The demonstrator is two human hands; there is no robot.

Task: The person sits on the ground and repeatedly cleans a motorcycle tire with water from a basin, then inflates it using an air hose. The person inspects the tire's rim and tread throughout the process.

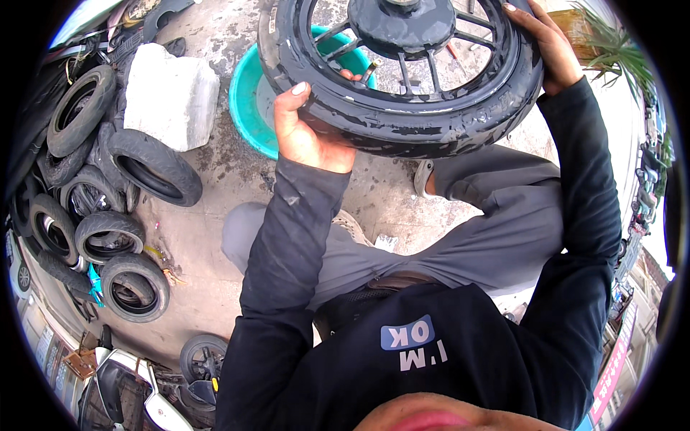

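Note:
A black spoked wheel with its tire (pixel 417 133) is held up in front of me, its rubber patchy with dark, wet-looking marks. My left hand (pixel 309 140) grips the near left side, thumb on the outer tire and fingertips showing inside the rim near the valve stem (pixel 369 72). On the far right side, my right hand (pixel 550 47) is closed around the tire, fingers over its upper edge. Behind and below the wheel's left part stands a green basin (pixel 248 108), partly hidden by the tire.
Several old tires (pixel 133 287) are piled on the left beside a white block (pixel 171 97). A white scooter (pixel 162 409) and another wheel (pixel 203 358) stand at the lower left. A potted plant (pixel 618 47) is at the upper right. A thin red-handled tool (pixel 452 52) shows between the spokes.

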